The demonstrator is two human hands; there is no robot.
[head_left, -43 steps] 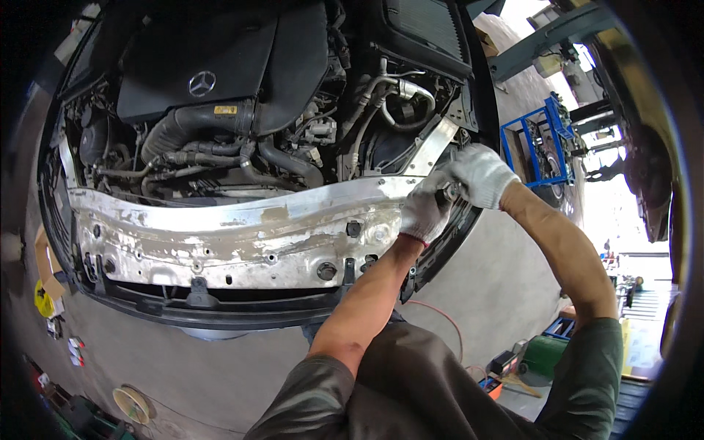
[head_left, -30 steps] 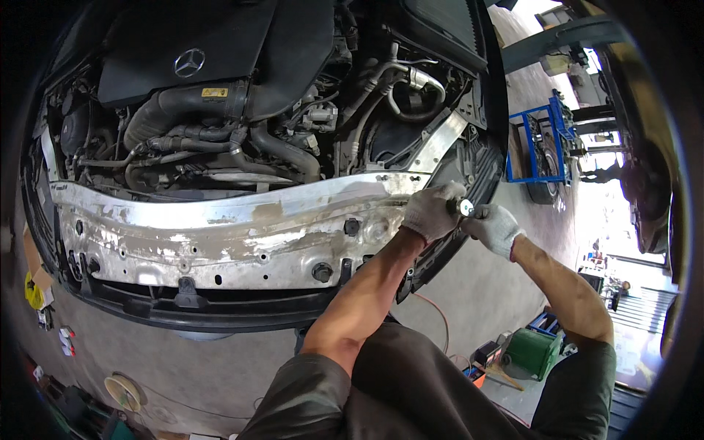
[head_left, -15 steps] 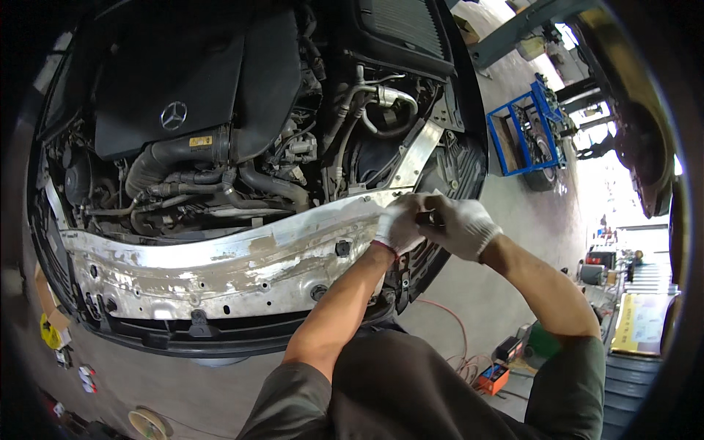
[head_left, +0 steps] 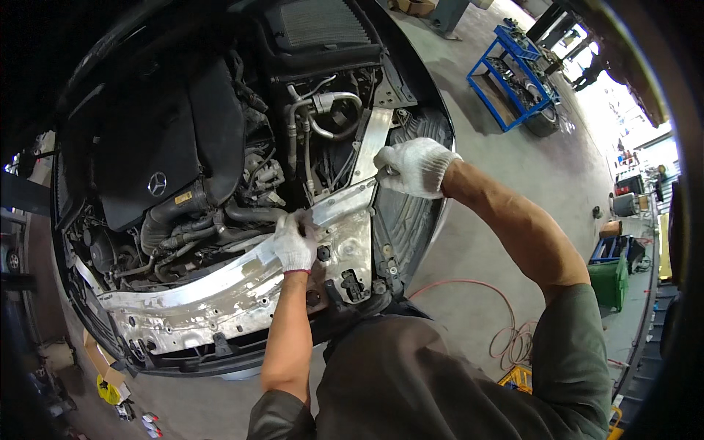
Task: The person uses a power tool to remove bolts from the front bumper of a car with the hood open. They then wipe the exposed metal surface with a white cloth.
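My left hand [head_left: 295,246], in a white knit glove, is over the upper edge of the bare metal front crossmember [head_left: 198,282] of a car. Its fingers are curled, with a small dark patch at them; whether that is a held piece or a mark on the glove is unclear. Further right, my right hand [head_left: 419,167], gloved alike, is raised over the corner by the headlight area, near a silver metal brace [head_left: 372,143]. Its fingers are bent together, and what they hold, if anything, is too small to make out.
The engine bay lies exposed, with a black engine cover [head_left: 150,139], an air hose [head_left: 165,224] and silver pipes [head_left: 323,103]. A blue tool cart [head_left: 506,81] stands at the far right. On the floor are a red hose [head_left: 477,284], a green bin [head_left: 610,282] and a cardboard box [head_left: 103,359].
My hands were together at the crossmember's right end, around a small dark piece. They have parted: the left moved left along the crossmember, the right went up and away. The whole view has shifted.
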